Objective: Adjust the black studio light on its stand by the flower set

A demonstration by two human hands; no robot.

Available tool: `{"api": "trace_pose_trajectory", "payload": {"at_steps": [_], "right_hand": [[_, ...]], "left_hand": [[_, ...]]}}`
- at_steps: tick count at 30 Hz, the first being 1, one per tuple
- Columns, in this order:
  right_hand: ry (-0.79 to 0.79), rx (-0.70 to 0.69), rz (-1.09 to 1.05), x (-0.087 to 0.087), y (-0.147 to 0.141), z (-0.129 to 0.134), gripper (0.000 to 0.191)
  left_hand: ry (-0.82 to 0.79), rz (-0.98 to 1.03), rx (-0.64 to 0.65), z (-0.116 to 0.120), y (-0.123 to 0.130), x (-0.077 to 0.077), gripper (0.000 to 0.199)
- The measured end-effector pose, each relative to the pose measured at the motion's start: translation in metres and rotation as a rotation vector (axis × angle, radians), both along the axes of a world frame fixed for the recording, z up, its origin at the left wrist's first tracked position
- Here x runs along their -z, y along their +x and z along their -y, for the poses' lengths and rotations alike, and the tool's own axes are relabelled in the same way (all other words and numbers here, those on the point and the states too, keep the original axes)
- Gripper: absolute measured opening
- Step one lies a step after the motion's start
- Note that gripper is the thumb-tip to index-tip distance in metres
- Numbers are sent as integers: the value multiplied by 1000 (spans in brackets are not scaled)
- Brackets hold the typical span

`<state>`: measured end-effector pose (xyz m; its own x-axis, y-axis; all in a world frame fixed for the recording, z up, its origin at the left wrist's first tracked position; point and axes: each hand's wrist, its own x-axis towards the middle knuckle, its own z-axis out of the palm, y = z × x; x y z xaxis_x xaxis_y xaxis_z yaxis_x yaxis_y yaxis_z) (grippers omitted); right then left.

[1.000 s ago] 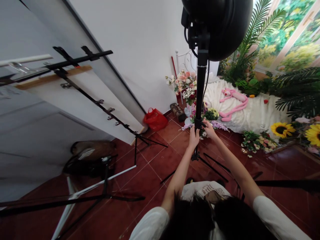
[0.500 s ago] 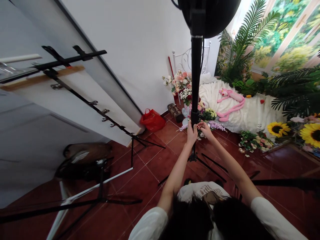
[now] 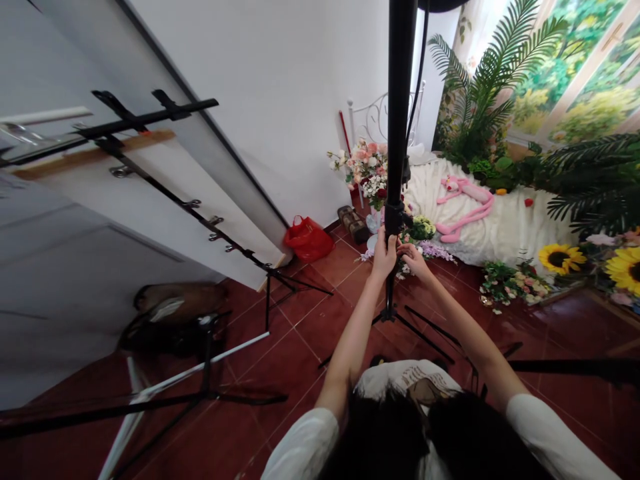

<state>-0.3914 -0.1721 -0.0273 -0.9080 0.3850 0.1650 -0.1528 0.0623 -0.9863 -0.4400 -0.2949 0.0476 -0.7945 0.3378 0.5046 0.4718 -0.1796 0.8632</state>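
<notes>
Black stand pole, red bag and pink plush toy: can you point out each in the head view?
Black stand pole [image 3: 397, 133]: head view, on its upper shaft.
Red bag [image 3: 309, 243]: head view, on its side.
Pink plush toy [image 3: 479, 193]: head view, on its torso.

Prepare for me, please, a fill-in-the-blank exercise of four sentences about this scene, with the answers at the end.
1. The person's left grip is wrapped ____ the upright, cylindrical black pole.
2. The long-limbed plush toy on the cream-white draped fabric is ____.
3. The shiny red plastic bag rests on the dark-red tiled ____.
4. The visible large yellow sunflowers number ____.

Missing words: around; pink; floor; two.
</notes>
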Motion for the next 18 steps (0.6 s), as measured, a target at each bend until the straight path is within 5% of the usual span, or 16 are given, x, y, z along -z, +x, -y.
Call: {"api": "trace_pose_trajectory", "payload": {"at_steps": [6, 13, 18], "right_hand": [[-26, -16, 58, -5, 8, 0, 30], [133, 95, 133, -3, -6, 0, 29], [26, 164, 262, -8, -17, 1, 25]], "left_hand": [[37, 5, 95, 0, -2, -4, 47], [-7, 16, 95, 3, 1, -4, 50], [-20, 13, 91, 4, 1, -4, 52]]}}
